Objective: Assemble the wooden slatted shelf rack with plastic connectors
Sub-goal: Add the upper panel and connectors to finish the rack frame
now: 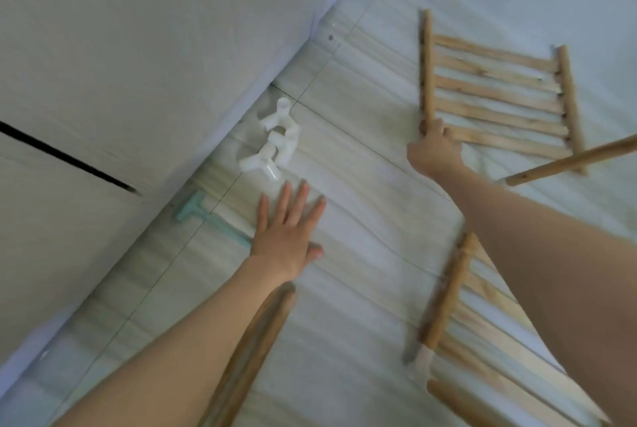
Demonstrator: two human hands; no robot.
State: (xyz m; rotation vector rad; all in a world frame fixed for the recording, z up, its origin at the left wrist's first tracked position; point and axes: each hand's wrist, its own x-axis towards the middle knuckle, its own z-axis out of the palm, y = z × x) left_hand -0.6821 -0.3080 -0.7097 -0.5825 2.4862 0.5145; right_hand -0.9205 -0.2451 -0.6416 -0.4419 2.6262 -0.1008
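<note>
- Flat slatted shelf panel of pale unfinished wood (496,96): parallel thin slats fixed between two round dowel rails, lying on the floor at upper right.
- Right hand (435,147): arm stretched forward, fingers curled round the near end of the panel's left rail, grasping it.
- Heap of white plastic tube connectors (277,137): smooth, glossy, branching round sockets, lying on the floor near the wall base.
- Left hand (287,225): arm extended, palm down, fingers straight and spread, released, holding nothing; fingertips just short of the connectors.
- Second slatted wooden panel (479,323): at lower right, partly under the right forearm, one rail end capped in white; blurred.
- Loose round wooden dowel (572,159): at right edge, angled across the first panel's lower corner.
- Further wooden dowels (255,351): beneath the left forearm, blurred.
- Pale green T-shaped plastic tool (203,216): by the wall base.
- White tiled floor (362,220): glossy, thin grout lines.
</note>
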